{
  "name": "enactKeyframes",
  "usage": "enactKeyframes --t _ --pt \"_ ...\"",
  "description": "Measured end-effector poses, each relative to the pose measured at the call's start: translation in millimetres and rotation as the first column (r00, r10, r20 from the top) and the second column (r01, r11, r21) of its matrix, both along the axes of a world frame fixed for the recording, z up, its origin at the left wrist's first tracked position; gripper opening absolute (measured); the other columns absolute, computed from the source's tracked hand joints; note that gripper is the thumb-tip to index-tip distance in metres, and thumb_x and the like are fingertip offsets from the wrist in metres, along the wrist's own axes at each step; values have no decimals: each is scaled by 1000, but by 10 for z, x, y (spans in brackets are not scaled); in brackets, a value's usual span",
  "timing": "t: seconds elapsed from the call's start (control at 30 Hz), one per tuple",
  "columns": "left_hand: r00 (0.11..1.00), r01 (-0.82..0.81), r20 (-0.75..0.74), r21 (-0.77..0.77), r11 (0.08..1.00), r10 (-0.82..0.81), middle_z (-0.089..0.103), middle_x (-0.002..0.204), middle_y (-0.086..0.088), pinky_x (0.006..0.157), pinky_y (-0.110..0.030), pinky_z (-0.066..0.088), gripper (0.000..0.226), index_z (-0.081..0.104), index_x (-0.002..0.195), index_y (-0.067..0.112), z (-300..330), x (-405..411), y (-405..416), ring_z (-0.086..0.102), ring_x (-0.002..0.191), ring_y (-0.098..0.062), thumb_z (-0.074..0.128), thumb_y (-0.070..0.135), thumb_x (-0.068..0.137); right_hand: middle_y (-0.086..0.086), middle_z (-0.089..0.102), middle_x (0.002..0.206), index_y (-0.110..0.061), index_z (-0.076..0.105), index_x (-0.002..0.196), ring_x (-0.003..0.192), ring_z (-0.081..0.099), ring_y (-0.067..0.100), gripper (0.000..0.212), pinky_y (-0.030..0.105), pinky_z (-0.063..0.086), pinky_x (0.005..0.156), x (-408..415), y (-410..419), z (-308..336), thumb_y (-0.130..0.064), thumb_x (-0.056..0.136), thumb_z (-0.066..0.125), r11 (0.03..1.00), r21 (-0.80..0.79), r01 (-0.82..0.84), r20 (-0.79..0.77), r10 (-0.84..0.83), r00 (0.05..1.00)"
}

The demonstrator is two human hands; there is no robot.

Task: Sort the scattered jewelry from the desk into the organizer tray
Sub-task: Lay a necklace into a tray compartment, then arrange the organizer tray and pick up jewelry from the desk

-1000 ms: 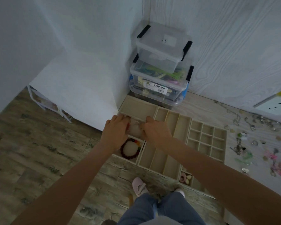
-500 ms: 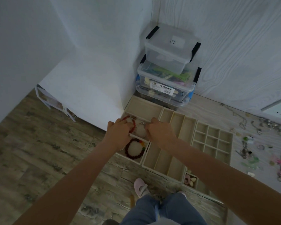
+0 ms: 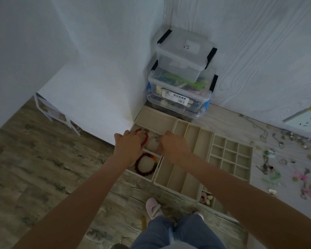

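Note:
A beige organizer tray (image 3: 192, 159) lies at the desk's left end. Both my hands reach into its left column. My left hand (image 3: 128, 145) holds a red bead bracelet (image 3: 145, 139) at the middle compartment, around a white cushion (image 3: 152, 145). My right hand (image 3: 174, 145) pinches a silver beaded bracelet (image 3: 155, 136) at the same cushion. The compartment nearer me holds a dark red bead bracelet (image 3: 145, 164) on its own cushion. Scattered jewelry (image 3: 276, 159) lies on the desk to the right.
Stacked clear storage boxes (image 3: 181, 81) stand in the corner behind the tray. A white wall socket (image 3: 307, 121) is at the far right. A small grid tray (image 3: 230, 155) lies right of the long slots. Pink items (image 3: 206, 197) sit in a near compartment. The floor is below left.
My hands have spread slightly around the cushion, and the red bracelet now shows at my left fingers. The head camera has shifted a little.

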State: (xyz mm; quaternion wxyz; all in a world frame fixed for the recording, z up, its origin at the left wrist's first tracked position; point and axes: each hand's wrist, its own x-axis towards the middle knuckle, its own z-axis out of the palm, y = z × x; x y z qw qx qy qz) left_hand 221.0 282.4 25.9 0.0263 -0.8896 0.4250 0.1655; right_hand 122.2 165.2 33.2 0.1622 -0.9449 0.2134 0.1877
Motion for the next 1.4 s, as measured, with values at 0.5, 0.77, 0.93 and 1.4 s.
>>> enactKeyframes --t 0.5,0.77,0.93,1.4 --pt "989 122 -52 -249 961 -140 50 128 1 97 -37 32 39 48 129 24 324 -798 -865 45 120 -21 45 17 90 17 54 117 -3 60 119 108 54 31 33 31 40 88 -1031 -684 108 -4 88 49 915 230 332 229 -383 895" --pt "898 350 -148 -327 878 -414 50 123 -6 91 -32 41 36 50 126 13 347 -1875 -1756 53 109 -23 44 10 91 6 38 141 -12 45 135 129 37 22 45 32 38 98 -2303 -1241 32 -11 91 51 793 106 600 265 -604 752" --pt "806 443 -292 -279 852 -514 36 144 -4 101 -33 37 50 37 140 18 102 -2550 -2222 41 128 -23 49 15 92 1 11 157 -23 19 148 145 7 20 58 48 10 116 -3123 -1514 -156 -29 96 43 704 -146 695 106 -687 719" --pt "652 697 -216 -208 687 -727 25 152 6 116 -42 4 48 43 136 30 -318 -3848 -2824 22 141 -14 56 36 90 15 33 143 -7 32 143 128 40 26 51 19 29 100 -4524 -1921 -373 2 93 41 594 276 756 256 -803 538"
